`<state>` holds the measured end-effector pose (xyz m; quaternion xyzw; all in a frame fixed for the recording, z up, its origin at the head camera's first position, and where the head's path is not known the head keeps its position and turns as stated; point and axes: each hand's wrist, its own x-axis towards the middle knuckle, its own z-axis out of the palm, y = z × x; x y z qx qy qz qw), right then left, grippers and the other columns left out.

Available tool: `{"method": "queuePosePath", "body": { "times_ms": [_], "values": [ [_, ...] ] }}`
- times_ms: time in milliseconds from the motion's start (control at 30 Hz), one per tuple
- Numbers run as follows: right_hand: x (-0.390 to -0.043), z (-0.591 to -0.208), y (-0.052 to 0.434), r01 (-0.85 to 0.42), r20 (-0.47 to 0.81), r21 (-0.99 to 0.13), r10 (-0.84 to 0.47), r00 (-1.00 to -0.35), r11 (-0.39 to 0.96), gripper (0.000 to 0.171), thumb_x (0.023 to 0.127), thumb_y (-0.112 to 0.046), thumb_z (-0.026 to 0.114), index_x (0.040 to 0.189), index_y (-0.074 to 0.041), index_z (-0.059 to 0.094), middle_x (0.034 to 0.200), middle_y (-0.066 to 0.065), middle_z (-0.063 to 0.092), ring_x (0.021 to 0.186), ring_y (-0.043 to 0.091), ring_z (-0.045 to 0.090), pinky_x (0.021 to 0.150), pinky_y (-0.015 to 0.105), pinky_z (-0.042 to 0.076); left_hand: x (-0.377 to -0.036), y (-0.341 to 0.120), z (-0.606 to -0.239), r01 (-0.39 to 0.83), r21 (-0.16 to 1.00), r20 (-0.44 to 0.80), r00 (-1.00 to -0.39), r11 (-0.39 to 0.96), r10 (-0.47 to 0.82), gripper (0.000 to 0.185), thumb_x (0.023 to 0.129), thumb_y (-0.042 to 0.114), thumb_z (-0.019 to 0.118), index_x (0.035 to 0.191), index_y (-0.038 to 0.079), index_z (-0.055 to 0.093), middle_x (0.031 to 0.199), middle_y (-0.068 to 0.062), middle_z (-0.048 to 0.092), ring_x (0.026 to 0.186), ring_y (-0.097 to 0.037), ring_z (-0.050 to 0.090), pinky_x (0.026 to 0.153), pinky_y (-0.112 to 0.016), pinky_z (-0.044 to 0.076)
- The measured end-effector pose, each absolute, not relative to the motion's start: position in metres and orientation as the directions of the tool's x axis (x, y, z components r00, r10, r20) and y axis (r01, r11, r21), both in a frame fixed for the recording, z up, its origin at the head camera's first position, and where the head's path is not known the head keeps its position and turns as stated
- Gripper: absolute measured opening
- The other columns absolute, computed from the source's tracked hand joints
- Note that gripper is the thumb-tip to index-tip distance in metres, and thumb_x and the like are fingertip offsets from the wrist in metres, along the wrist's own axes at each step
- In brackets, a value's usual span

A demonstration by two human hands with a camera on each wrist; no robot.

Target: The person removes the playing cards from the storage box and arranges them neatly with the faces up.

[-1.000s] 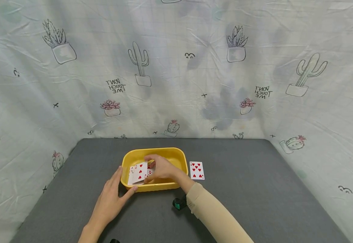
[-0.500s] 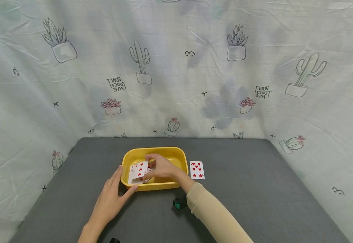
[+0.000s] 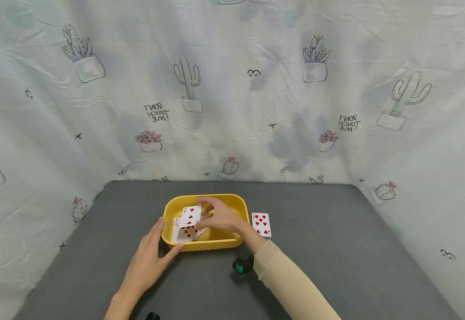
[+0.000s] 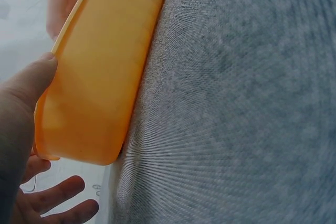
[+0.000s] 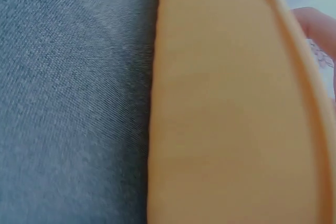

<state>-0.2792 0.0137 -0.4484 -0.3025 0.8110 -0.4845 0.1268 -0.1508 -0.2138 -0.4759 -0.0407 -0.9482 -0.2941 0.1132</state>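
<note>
Our left hand lies flat-fingered against the yellow tub's near left corner, steadying it and grasping nothing. Over the tub, our right hand pinches a heart card by its edge; we judge it light, thin, bendy and slick, best taken at an edge. More cards lie beneath, their count hidden. Another card rests on the grey surface just right of the tub. Both wrist views show mostly tub wall.
</note>
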Motion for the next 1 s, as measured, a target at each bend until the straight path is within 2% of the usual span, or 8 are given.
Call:
{"method": "queuePosePath", "body": {
  "times_ms": [167, 300, 433, 667, 1000],
  "values": [
    [-0.274, -0.436, 0.035, -0.378, 0.121, -0.867, -0.599, -0.792, 0.324, 0.077, 0.077, -0.024, 0.084, 0.144, -0.009, 0.049, 0.132, 0.001, 0.054, 0.113, 0.027, 0.055, 0.090, 0.038, 0.050, -0.152, -0.205, -0.476, 0.160, 0.563, 0.254, -0.967, 0.811, 0.015, 0.102, 0.086, 0.070, 0.058, 0.158, 0.007, 0.020, 0.157, -0.018, 0.027, 0.134, -0.043, 0.035, 0.100, -0.066, 0.034],
    [-0.268, -0.422, 0.048, -0.380, 0.166, -0.891, -0.599, -0.783, 0.249, 0.076, 0.077, -0.019, 0.085, 0.143, -0.011, 0.049, 0.136, 0.002, 0.051, 0.112, 0.028, 0.055, 0.093, 0.051, 0.048, -0.153, -0.205, -0.476, 0.161, 0.565, 0.264, -0.964, 0.809, 0.008, 0.103, 0.085, 0.069, 0.060, 0.157, 0.005, 0.022, 0.157, -0.018, 0.027, 0.134, -0.043, 0.035, 0.101, -0.065, 0.033],
    [-0.259, -0.411, 0.063, -0.392, 0.233, -0.904, -0.572, -0.786, 0.170, 0.075, 0.078, -0.013, 0.083, 0.144, -0.015, 0.048, 0.138, 0.005, 0.049, 0.112, 0.033, 0.054, 0.092, 0.056, 0.046, -0.152, -0.207, -0.474, 0.163, 0.563, 0.277, -0.961, 0.810, 0.000, 0.102, 0.086, 0.067, 0.062, 0.157, 0.005, 0.022, 0.157, -0.018, 0.027, 0.134, -0.043, 0.035, 0.102, -0.064, 0.034],
    [-0.236, -0.408, 0.088, -0.405, 0.256, -0.893, -0.517, -0.817, 0.196, 0.075, 0.077, -0.015, 0.084, 0.143, -0.020, 0.049, 0.136, 0.003, 0.049, 0.113, 0.032, 0.052, 0.091, 0.050, 0.047, -0.152, -0.212, -0.472, 0.165, 0.566, 0.269, -0.963, 0.808, 0.008, 0.102, 0.087, 0.066, 0.061, 0.157, 0.006, 0.020, 0.157, -0.018, 0.026, 0.136, -0.044, 0.032, 0.101, -0.065, 0.033],
    [-0.215, -0.401, 0.138, -0.384, 0.290, -0.896, -0.361, -0.886, 0.224, 0.073, 0.078, -0.013, 0.085, 0.141, -0.025, 0.051, 0.131, 0.002, 0.055, 0.109, 0.032, 0.056, 0.090, 0.057, 0.047, -0.149, -0.217, -0.473, 0.158, 0.572, 0.246, -0.969, 0.805, 0.015, 0.102, 0.086, 0.068, 0.059, 0.158, 0.008, 0.018, 0.158, -0.017, 0.024, 0.137, -0.044, 0.030, 0.102, -0.066, 0.030]
  ]
}}
